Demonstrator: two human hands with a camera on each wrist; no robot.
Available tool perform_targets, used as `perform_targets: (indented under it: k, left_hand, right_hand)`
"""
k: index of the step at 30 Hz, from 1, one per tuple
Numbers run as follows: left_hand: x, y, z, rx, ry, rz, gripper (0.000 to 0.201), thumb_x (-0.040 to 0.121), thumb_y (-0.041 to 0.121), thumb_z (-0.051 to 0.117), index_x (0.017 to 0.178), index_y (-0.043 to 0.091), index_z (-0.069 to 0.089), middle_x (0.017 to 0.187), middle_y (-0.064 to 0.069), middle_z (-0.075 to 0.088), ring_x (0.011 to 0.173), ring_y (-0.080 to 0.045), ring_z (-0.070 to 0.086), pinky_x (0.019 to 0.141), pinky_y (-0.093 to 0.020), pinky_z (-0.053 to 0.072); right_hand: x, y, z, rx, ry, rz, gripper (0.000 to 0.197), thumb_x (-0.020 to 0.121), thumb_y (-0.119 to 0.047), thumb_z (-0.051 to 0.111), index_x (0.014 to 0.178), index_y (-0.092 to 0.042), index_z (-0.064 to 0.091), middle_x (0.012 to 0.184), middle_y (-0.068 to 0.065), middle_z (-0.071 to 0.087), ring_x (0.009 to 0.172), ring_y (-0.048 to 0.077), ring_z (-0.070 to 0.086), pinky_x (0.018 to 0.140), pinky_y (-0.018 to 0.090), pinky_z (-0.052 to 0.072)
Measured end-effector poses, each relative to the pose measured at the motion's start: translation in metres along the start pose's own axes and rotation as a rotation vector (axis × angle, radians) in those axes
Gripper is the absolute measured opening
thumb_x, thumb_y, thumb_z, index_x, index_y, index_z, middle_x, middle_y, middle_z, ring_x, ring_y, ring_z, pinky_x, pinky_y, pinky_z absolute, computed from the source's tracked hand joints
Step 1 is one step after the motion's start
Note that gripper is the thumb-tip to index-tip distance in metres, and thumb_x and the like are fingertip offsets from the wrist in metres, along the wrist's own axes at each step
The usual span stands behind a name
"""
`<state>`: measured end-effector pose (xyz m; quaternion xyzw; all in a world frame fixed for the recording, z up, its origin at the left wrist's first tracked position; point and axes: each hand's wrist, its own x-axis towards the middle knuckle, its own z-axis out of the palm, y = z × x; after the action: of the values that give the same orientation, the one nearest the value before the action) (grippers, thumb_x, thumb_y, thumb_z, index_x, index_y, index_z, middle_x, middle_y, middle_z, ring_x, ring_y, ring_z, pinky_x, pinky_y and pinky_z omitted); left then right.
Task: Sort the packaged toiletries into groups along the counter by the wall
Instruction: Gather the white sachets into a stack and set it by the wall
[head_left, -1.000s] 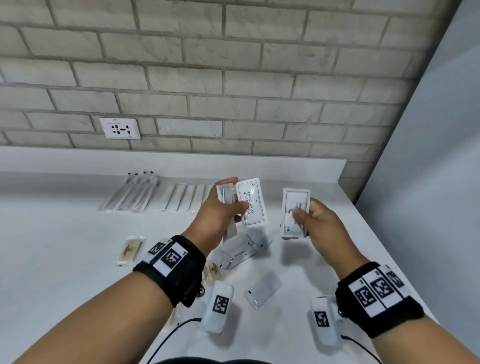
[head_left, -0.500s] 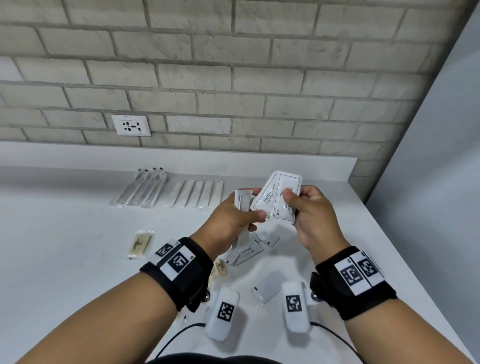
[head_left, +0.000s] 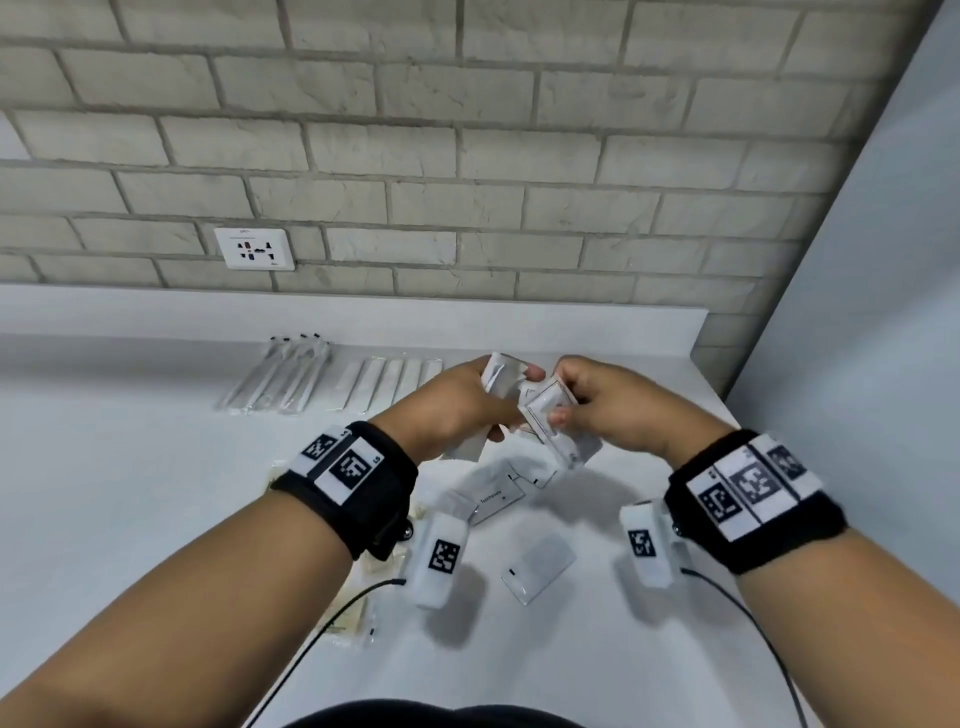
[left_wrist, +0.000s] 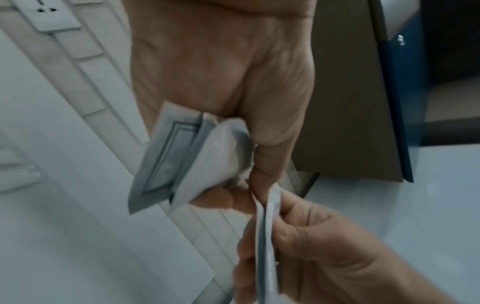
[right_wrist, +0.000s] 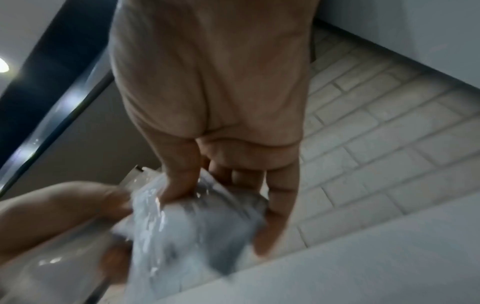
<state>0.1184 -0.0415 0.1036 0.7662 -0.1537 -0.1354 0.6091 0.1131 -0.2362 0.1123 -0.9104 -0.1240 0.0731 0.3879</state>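
Head view: both hands meet above the white counter (head_left: 130, 467), in front of the grey brick wall (head_left: 467, 182).
Left hand (head_left: 452, 410): fingers curled round a small bunch of flat white sachets (head_left: 501, 376), held clear of the counter; the left wrist view shows two of them folded against the palm (left_wrist: 166, 162).
Right hand (head_left: 613, 410): thumb and fingers pinch a flat white sachet with a thin printed border (head_left: 548, 408), its edge touching the left hand's fingers; the right wrist view is blurred, showing only crinkled glossy wrapping (right_wrist: 182, 216) under the thumb.
Sorted rows: by the backsplash lie clear-wrapped slim items with dark tips (head_left: 280, 374), and just right of them a row of narrow white wrapped sticks (head_left: 384, 379).
Unsorted: below the hands, loose on the counter, a white packet printed "Toothpaste" (head_left: 493, 496), a plain white rectangular sachet (head_left: 537, 566) nearer the person, and yellowish clear-wrapped packets (head_left: 348, 621) partly hidden by the left forearm.
Fixtures: white wall socket (head_left: 254, 249) above the backsplash.
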Motion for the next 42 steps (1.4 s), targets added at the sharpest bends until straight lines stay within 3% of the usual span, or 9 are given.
perform_targets:
  k: [5, 7, 12, 20, 24, 29, 33, 39, 42]
  left_hand:
    - [0.013, -0.024, -0.005, -0.715, 0.311, -0.24, 0.008, 0.093, 0.003, 0.048, 0.098, 0.009, 0.053, 0.091, -0.011, 0.061, 0.073, -0.021, 0.061, 0.064, -0.03, 0.048]
    - [0.014, -0.035, -0.01, -0.87, 0.323, -0.328, 0.021, 0.092, 0.002, 0.039, 0.109, -0.002, 0.049, 0.104, -0.018, 0.06, 0.084, -0.029, 0.063, 0.073, -0.037, 0.051]
    - [0.002, -0.037, -0.008, -0.678, 0.25, -0.255, 0.02, 0.091, -0.005, 0.052, 0.11, -0.007, 0.06, 0.09, -0.015, 0.072, 0.08, -0.026, 0.071, 0.07, -0.034, 0.057]
    - [0.0, -0.037, 0.001, -0.557, 0.149, -0.088, 0.028, 0.092, 0.014, 0.062, 0.109, -0.007, 0.063, 0.098, -0.021, 0.07, 0.085, -0.032, 0.068, 0.079, -0.043, 0.057]
    - [-0.001, -0.039, -0.004, -0.328, 0.304, -0.12, 0.029, 0.099, 0.035, 0.049, 0.104, 0.013, 0.067, 0.082, -0.004, 0.069, 0.062, -0.014, 0.053, 0.061, -0.025, 0.046]
    - [-0.004, -0.029, -0.014, -0.491, 0.064, -0.289, 0.044, 0.09, 0.041, 0.06, 0.116, 0.006, 0.065, 0.099, -0.001, 0.071, 0.075, -0.014, 0.065, 0.071, -0.028, 0.05]
    - [-0.007, -0.028, -0.012, -0.566, 0.054, -0.169, 0.022, 0.087, -0.003, 0.059, 0.107, -0.002, 0.067, 0.093, -0.018, 0.071, 0.078, -0.027, 0.068, 0.078, -0.04, 0.057]
    - [-0.007, -0.036, -0.012, -0.509, 0.226, -0.087, 0.016, 0.085, -0.005, 0.061, 0.095, 0.003, 0.071, 0.091, -0.017, 0.071, 0.082, -0.029, 0.065, 0.086, -0.044, 0.052]
    - [-0.01, -0.039, -0.014, -0.439, 0.251, -0.074, 0.016, 0.085, -0.005, 0.063, 0.098, 0.0, 0.07, 0.084, -0.013, 0.071, 0.072, -0.022, 0.066, 0.069, -0.029, 0.056]
  right_hand:
    - [0.0, 0.036, 0.072, 0.793, 0.373, 0.271, 0.031, 0.09, -0.014, 0.059, 0.116, -0.031, 0.052, 0.112, 0.009, 0.064, 0.089, 0.029, 0.066, 0.072, 0.052, 0.058]
    - [-0.003, 0.038, 0.085, 1.077, 0.311, 0.419, 0.027, 0.096, -0.01, 0.052, 0.122, -0.019, 0.052, 0.098, 0.011, 0.066, 0.075, 0.025, 0.065, 0.053, 0.037, 0.057]
    - [-0.003, 0.024, 0.064, 1.236, 0.261, 0.333, 0.007, 0.092, -0.009, 0.057, 0.095, -0.009, 0.064, 0.069, 0.006, 0.069, 0.056, 0.02, 0.066, 0.053, 0.032, 0.052]
    - [-0.004, 0.006, 0.065, 0.959, 0.143, 0.225, 0.013, 0.081, -0.002, 0.069, 0.092, -0.008, 0.072, 0.079, 0.009, 0.074, 0.071, 0.024, 0.069, 0.07, 0.037, 0.055]
    - [0.003, 0.012, 0.047, 0.393, 0.554, -0.128, 0.004, 0.078, -0.005, 0.073, 0.081, -0.005, 0.07, 0.084, 0.002, 0.062, 0.075, 0.014, 0.059, 0.073, 0.029, 0.049]
    - [-0.002, 0.027, 0.035, -0.497, 0.84, -0.67, 0.022, 0.082, -0.015, 0.058, 0.085, -0.022, 0.079, 0.084, 0.003, 0.063, 0.084, 0.02, 0.053, 0.075, 0.034, 0.039]
    - [-0.005, 0.042, 0.044, -0.398, 0.881, -0.616, 0.033, 0.079, -0.009, 0.053, 0.093, -0.025, 0.078, 0.087, 0.003, 0.064, 0.087, 0.018, 0.052, 0.077, 0.034, 0.04]
    - [-0.011, 0.049, 0.056, -0.032, 0.69, -0.319, 0.011, 0.086, -0.002, 0.057, 0.089, -0.011, 0.062, 0.09, -0.002, 0.052, 0.087, 0.022, 0.056, 0.076, 0.006, 0.039]
    - [-0.013, 0.042, 0.05, 0.111, 0.554, -0.126, 0.009, 0.092, -0.004, 0.055, 0.088, -0.011, 0.051, 0.093, -0.002, 0.051, 0.084, 0.014, 0.052, 0.071, 0.006, 0.037]
